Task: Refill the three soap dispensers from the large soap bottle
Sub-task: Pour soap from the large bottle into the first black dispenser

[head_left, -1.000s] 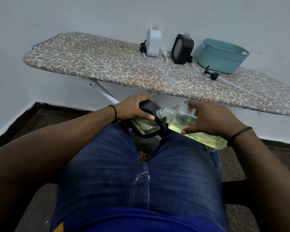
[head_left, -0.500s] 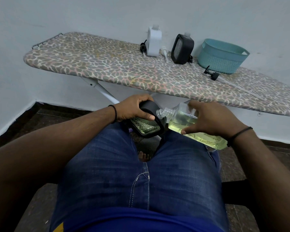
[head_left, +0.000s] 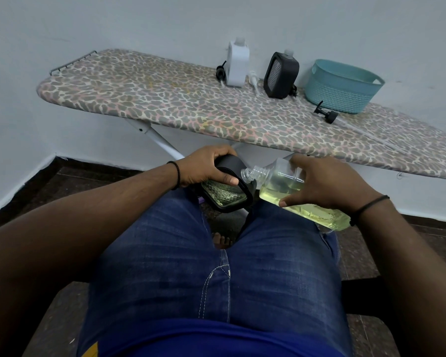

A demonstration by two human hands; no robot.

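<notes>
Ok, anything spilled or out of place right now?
No spill shows. The large bottle is tipped toward the black dispenser, yet its clear neck holds no soap. Three pump tops lie loose on the ironing board.

Can't make out any text, label, brand or number on anything I'm seeing from here, bottles and dispensers included.

Left arm: reached forward over the left thigh, a dark band at the wrist.
Left hand (head_left: 206, 166): fingers curled, thumb pressed forward in a grip.
Right hand (head_left: 327, 184): fingers spread and wrapped, thumb underneath, a band at the wrist.
</notes>
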